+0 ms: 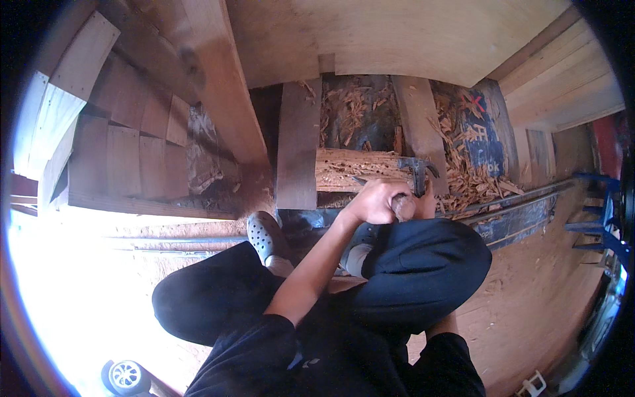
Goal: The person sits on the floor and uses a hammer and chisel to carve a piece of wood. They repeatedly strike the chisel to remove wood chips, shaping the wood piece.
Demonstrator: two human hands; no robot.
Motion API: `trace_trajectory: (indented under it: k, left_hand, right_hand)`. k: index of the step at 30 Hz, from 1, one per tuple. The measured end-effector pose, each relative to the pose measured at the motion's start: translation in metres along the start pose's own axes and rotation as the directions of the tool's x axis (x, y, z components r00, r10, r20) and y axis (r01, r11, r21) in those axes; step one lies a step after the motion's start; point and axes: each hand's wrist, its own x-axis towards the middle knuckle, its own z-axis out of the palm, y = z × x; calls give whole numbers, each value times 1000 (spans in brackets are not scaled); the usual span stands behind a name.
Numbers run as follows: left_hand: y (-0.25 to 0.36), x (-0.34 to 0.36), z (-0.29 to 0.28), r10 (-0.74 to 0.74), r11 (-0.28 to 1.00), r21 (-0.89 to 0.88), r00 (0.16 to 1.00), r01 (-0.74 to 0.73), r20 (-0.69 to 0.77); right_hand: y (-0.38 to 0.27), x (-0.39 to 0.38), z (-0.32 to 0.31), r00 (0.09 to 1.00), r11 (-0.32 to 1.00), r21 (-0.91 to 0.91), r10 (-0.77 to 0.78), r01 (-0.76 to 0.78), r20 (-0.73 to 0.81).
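My left hand (pixel 376 202) is closed above a worn wooden beam (pixel 344 165) that is pitted with dark holes. A dark pointed tip (pixel 359 180) sticks out at this hand's far left side. The round butt of a wooden handle (pixel 402 207) shows at its right; whether tip and butt belong to one tool, I cannot tell. Just beyond is a claw hammer (pixel 418 173), its dark metal head over the beam's right end. My right hand (pixel 426 202) is closed below that head, partly hidden by my left hand and raised knee.
Splintered wood chips (pixel 463 178) lie between the upright boards (pixel 297 145) and over dark sheeting. A slanting timber (pixel 225 79) stands at left, and a plywood panel (pixel 397 40) overhangs the far side. Metal bars (pixel 522 198) run along the near edge. A blue chair (pixel 605 225) is at right.
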Motion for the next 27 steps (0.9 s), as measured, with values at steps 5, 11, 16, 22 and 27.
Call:
trace_trajectory:
  k: [5, 11, 16, 22, 27]
  left_hand:
    - [1, -1, 16, 14, 1000, 7, 996, -14, 87]
    - [-1, -2, 19, -4, 1000, 11, 998, 4, 70]
    - [-3, 1, 15, 29, 999, -35, 999, -28, 17]
    - [-3, -1, 5, 13, 998, -57, 989, -21, -150]
    - [-3, -8, -25, -67, 966, -250, 885, -58, -461]
  right_hand:
    - [3, 2, -4, 999, 1000, 18, -22, 21, 42]
    - [11, 7, 1, 997, 999, 27, 17, -19, 72]
    - [12, 7, 2, 997, 995, 92, -34, 27, 69]
    - [-3, 1, -4, 998, 1000, 14, 7, -8, 69]
    - [-10, -4, -4, 999, 999, 42, 22, -23, 25]
